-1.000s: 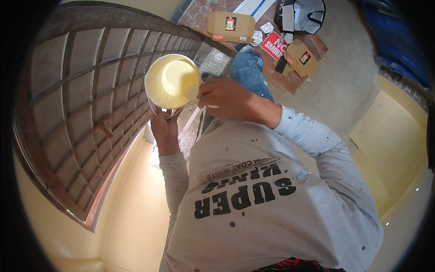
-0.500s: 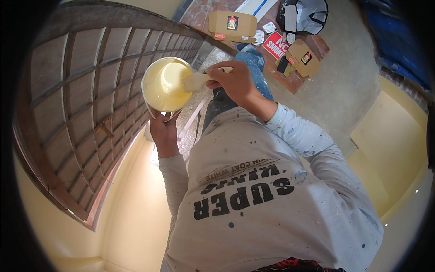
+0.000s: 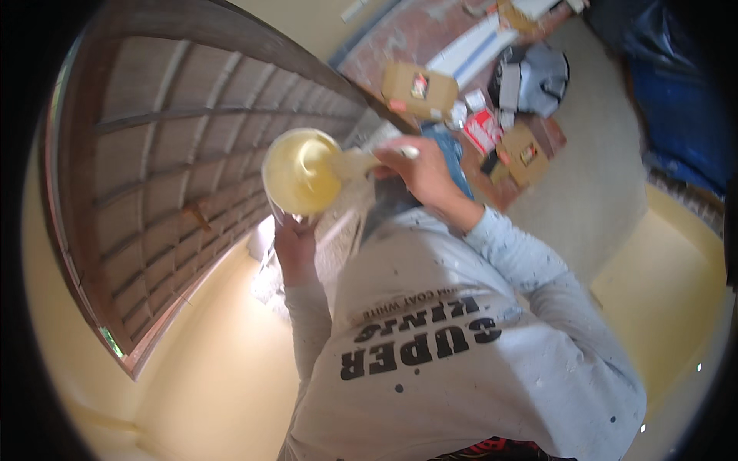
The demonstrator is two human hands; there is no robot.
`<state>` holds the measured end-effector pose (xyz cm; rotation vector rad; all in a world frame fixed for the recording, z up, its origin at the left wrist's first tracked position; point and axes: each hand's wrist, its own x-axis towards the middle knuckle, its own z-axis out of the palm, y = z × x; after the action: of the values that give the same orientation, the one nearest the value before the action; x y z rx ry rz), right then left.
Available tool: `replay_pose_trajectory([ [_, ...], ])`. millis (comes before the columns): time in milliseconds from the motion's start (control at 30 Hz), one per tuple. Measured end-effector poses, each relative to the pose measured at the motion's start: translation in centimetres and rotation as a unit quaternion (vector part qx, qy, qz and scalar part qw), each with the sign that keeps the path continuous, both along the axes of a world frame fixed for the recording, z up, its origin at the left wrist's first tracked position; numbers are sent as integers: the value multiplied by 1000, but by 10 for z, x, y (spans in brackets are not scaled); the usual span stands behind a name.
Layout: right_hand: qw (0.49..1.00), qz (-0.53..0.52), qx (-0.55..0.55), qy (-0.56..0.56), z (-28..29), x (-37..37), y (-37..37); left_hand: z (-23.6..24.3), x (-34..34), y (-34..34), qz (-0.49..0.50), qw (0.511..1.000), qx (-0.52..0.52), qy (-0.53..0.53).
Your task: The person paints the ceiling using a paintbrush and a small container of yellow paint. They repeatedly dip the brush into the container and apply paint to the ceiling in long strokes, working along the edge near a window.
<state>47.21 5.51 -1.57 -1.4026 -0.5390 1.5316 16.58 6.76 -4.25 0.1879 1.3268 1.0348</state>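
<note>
My left hand (image 3: 296,247) holds a white bucket (image 3: 278,180) of pale yellow paint from beneath, its fingers closed at the lower side and partly hidden. My right hand (image 3: 415,170) is closed on a paintbrush (image 3: 351,163) with a pale handle. The brush reaches over the bucket's right side, its head at the paint; blur hides whether it touches the rim. Both hands are in front of my paint-spotted grey shirt.
A dark wooden grid panel (image 3: 169,154) stands at the left beside cream walls. Cardboard boxes (image 3: 415,83), a red sign (image 3: 480,129), a long white strip (image 3: 469,54) and a black-and-grey bag (image 3: 530,73) lie ahead. A blue sheet (image 3: 669,100) hangs at the right.
My right hand has raised the brush and moved it further over the bucket. In the last half second the view has shifted, so bucket, hands and floor items sit lower and further right, blurred.
</note>
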Motion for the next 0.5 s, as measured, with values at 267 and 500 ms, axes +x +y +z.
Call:
replay_pose_trajectory([
  [267, 982, -29, 52, 179, 57, 29, 26, -4, -29, -54, -131, 944, 159, 259],
  [500, 901, -14, 307, 305, 214, 49, 88, 13, -45, -88, -224, 764, 310, 519],
])
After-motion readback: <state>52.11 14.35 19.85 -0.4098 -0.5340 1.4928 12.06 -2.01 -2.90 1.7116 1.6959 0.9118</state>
